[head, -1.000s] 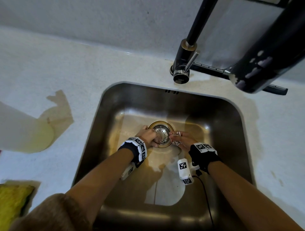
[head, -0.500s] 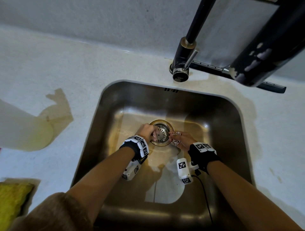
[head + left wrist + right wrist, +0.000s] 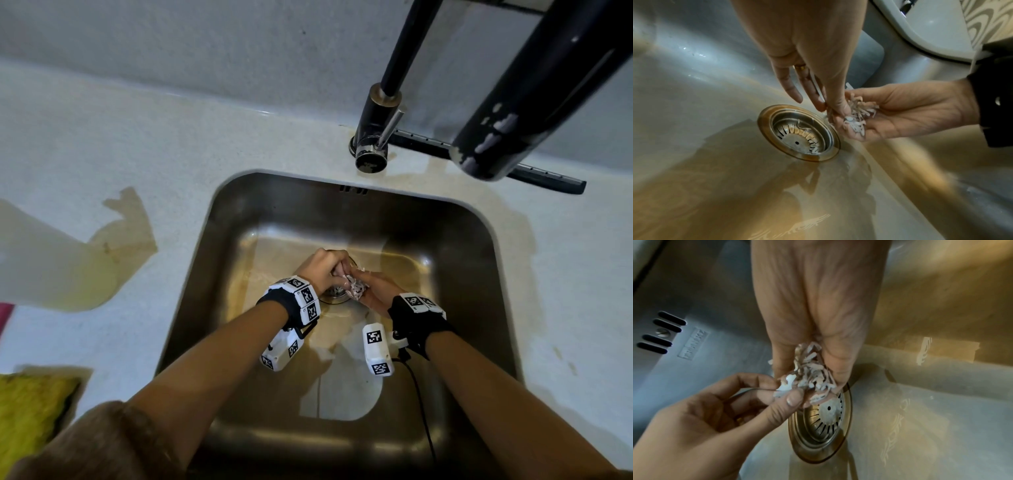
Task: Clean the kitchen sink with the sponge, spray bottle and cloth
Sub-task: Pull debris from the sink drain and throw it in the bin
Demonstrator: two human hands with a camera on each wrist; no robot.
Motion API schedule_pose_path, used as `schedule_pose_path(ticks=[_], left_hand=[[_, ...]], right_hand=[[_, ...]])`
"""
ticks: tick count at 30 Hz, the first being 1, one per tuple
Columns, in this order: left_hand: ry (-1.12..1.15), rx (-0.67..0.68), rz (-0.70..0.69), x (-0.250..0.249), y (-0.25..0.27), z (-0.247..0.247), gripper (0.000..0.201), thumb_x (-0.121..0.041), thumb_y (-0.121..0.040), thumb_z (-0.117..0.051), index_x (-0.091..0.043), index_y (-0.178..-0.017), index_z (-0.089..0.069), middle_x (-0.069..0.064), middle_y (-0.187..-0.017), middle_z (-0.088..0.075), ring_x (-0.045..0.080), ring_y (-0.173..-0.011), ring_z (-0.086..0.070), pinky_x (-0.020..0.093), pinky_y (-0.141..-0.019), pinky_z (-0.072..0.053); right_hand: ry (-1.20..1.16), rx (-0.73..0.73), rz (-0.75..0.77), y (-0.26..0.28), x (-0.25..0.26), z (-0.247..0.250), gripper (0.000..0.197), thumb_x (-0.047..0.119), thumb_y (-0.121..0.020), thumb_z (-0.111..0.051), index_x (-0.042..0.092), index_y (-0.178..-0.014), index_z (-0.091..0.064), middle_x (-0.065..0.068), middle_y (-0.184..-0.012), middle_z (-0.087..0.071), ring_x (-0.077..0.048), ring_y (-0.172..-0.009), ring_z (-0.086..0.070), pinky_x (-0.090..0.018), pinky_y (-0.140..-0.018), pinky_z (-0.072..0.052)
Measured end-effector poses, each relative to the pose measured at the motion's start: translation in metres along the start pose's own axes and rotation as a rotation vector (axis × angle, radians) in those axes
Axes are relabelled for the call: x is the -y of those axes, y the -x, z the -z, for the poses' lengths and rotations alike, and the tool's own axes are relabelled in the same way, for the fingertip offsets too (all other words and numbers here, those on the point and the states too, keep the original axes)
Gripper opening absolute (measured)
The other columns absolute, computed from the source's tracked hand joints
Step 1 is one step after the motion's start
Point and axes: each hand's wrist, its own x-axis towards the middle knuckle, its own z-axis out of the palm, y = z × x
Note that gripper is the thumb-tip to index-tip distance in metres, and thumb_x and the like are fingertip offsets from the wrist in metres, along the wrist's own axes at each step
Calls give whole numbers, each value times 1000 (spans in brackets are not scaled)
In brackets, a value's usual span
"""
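Both hands are low in the steel sink (image 3: pixel 308 205), over the round drain strainer (image 3: pixel 334 294). My right hand (image 3: pixel 373 291) is cupped palm-up beside the drain, its fingers curled round a pile of pale wet scraps (image 3: pixel 857 113). My left hand (image 3: pixel 323 267) reaches across from the left. Its thumb and forefinger pinch a white scrap (image 3: pixel 784 387) at the edge of that pile. A few scraps still lie in the strainer (image 3: pixel 799 133) slots. The yellow sponge (image 3: pixel 30 411) lies on the counter at the bottom left. No cloth is in view.
A black faucet (image 3: pixel 376 137) stands behind the sink, and its spout (image 3: pixel 531 85) hangs over the right side. A pale, blurred bottle-like shape (image 3: pixel 41 260) stands on the white counter to the left. A black cable (image 3: pixel 421 404) trails from the right wrist.
My left hand has lifted off the strainer and moved right to the cupped right palm, bringing scraps with it. The right hand has barely moved.
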Motion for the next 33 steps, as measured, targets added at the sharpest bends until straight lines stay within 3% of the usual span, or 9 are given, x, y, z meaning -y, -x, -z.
schedule_pose_path(ticks=[4, 8, 12, 14, 18, 24, 28, 30, 33], left_hand=[[-58, -15, -18, 0, 5, -1, 41, -20, -69, -81, -13, -97, -52, 1, -73, -67, 20, -71, -63, 39, -73, -53], [-130, -40, -27, -2, 6, 1, 51, -29, -68, -81, -16, -102, -46, 1, -73, -63, 20, -68, -60, 38, -68, -52], [-142, -8, -23, -2, 5, 3, 56, -29, -65, -83, -17, -105, -45, 2, -78, -63, 19, -69, -58, 37, -67, -51], [-113, 15, -27, -2, 5, 2, 58, -28, -63, -85, -15, -105, -47, 2, -80, -63, 20, -71, -60, 37, -69, -52], [-10, 67, 31, 6, 6, 5, 62, -24, -60, -87, -12, -109, -51, 6, -93, -64, 21, -84, -62, 33, -77, -52], [-233, 60, 94, 25, 5, 1, 25, -16, -87, -65, -14, -112, -61, 7, -114, -64, 24, -104, -61, 37, -92, -50], [-177, 109, 117, 31, 2, -12, 26, -7, -91, -56, -12, -116, -62, 10, -114, -65, 24, -104, -62, 34, -93, -49], [-151, 114, 132, 32, -1, -17, 27, -4, -92, -52, -11, -116, -62, 11, -118, -63, 26, -109, -60, 32, -94, -45], [-155, 66, 144, 32, -8, -23, 32, -7, -94, -50, -9, -125, -58, 13, -129, -57, 27, -121, -51, 30, -100, -37]], right_hand=[[52, 60, -8, 5, 2, -1, 35, 2, -89, -57, -12, -121, -53, -22, -108, -61, -22, -88, -64, -22, -76, -57], [173, 24, 3, 8, 4, 0, 38, -5, -83, -62, -13, -119, -54, -25, -110, -61, -24, -88, -63, -24, -78, -55], [198, -19, 27, 11, 8, 2, 14, -10, -79, -64, -1, -89, -64, -11, -80, -68, -18, -71, -66, -19, -62, -56], [213, -46, 38, 12, 8, 3, 15, -9, -76, -67, 4, -81, -65, -6, -69, -70, -19, -71, -65, -20, -62, -56], [249, -101, 51, 11, 8, 9, 15, -1, -72, -73, 10, -80, -69, -5, -73, -71, -18, -70, -66, -27, -69, -54], [175, -236, 79, 13, 20, 20, 15, -2, -82, -66, 12, -78, -64, 0, -67, -66, -10, -64, -62, -17, -52, -53], [197, -293, 100, 14, 27, 29, 15, -4, -80, -68, 10, -78, -64, -2, -72, -66, -10, -62, -63, -14, -50, -52], [189, -291, 99, 15, 29, 32, 14, -4, -78, -69, 9, -81, -65, 0, -65, -69, -7, -55, -66, -14, -49, -52], [229, -292, 96, 15, 30, 36, 13, -3, -78, -69, 6, -87, -67, -2, -73, -68, -11, -65, -64, -13, -49, -52]])
